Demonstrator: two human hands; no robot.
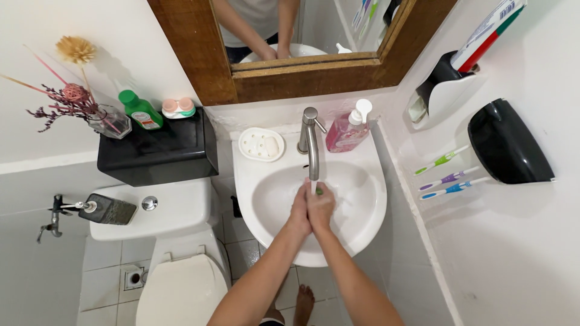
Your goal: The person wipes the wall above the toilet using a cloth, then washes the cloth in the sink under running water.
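At frame centre, left hand [300, 211] and right hand [321, 208] clasp a small green object [318, 191] under the faucet [310, 142]. Wet, it might slip into the sink [362, 181].

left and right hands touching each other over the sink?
Touching. The head view shows the left hand and right hand pressed together palm to palm, no gap between them, under the faucet above the white sink.

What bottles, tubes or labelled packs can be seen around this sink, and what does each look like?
Pink soap pump bottle: right of the tap, white pump.
Green bottle: on the black box, green cap, light label.
Dark dispenser: lying on the toilet tank.
Toothpaste tube: wall holder, white, red, green.
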